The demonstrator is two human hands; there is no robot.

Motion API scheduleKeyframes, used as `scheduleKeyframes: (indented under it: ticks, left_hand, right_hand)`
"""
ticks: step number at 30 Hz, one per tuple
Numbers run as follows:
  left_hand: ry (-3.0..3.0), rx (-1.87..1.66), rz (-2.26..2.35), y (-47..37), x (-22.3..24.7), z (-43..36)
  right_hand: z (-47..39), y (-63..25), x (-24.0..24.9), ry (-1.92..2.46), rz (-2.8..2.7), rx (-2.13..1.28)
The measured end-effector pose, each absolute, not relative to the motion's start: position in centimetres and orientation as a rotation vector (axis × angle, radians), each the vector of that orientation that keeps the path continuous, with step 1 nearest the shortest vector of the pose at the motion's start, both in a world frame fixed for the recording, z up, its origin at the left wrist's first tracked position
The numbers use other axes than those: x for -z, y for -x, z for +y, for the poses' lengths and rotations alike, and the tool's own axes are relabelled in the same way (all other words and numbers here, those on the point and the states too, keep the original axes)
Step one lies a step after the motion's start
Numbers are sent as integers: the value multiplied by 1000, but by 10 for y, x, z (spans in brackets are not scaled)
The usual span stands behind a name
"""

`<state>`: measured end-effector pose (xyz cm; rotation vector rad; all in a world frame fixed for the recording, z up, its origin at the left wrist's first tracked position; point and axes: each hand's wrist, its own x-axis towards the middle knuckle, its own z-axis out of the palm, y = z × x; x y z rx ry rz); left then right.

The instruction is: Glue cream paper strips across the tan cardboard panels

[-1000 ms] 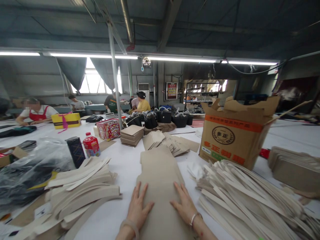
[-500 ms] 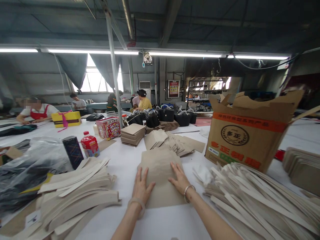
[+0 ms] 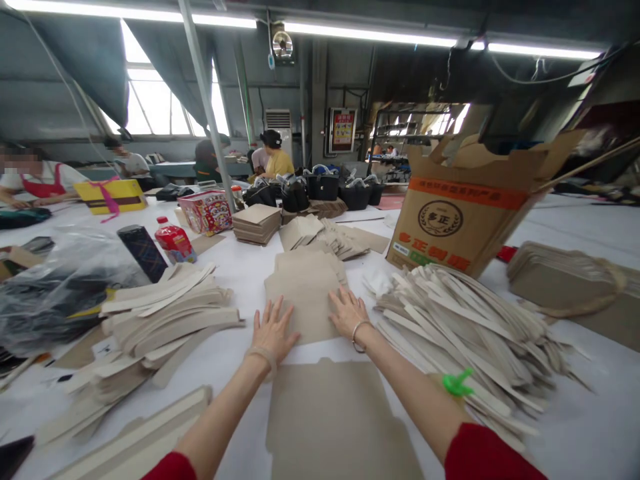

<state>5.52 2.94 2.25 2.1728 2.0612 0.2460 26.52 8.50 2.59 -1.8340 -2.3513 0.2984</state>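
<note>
Grey-brown board panels (image 3: pixel 305 300) lie in an overlapping stack on the white surface (image 3: pixel 247 270), straight ahead of the person, and both hands rest at the near end of the top one: the left hand (image 3: pixel 274 330) along its left edge, the right hand (image 3: pixel 349 310) along its right. Each grip is slack, palm down with fingers spread, grasping nothing; how firmly they press cannot be told. The step in hand looks like settling the stack and evening its edges, and the next move would seem to call for light, equal pressure from both sides so that the top panel does not slide askew. A further panel (image 3: pixel 335 413) lies between the forearms, apart from the stack. Board strips (image 3: pixel 175 320) are heaped to the left, and a second heap (image 3: pixel 465 327) to the right. Beyond the second heap stands a carton (image 3: pixel 435 227), flaps raised, its inside hidden. Farther off on the left, a patterned red box (image 3: pixel 206 212) shows no contents that can be made out, a yellow box (image 3: pixel 113 198) is tied with pink ribbon, and clear plastic (image 3: pixel 100 260) covers dark pieces
</note>
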Motion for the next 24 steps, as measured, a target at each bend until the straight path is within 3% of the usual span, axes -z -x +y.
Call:
scheduleKeyframes:
  ticks: [11, 15, 24]
  left_hand:
    - [-2213, -17, 1685, -74, -64, -98]
    - [-2151, 31, 1723, -79, -58, -125]
    - [-1925, -239, 1871, -63, -28, -145]
  right_hand:
    - [-65, -341, -49, 1830, -2389, -481]
    - [-108, -362, -36, 1839, -2249, -578]
    - [-139, -348, -15, 1786, -2002, -681]
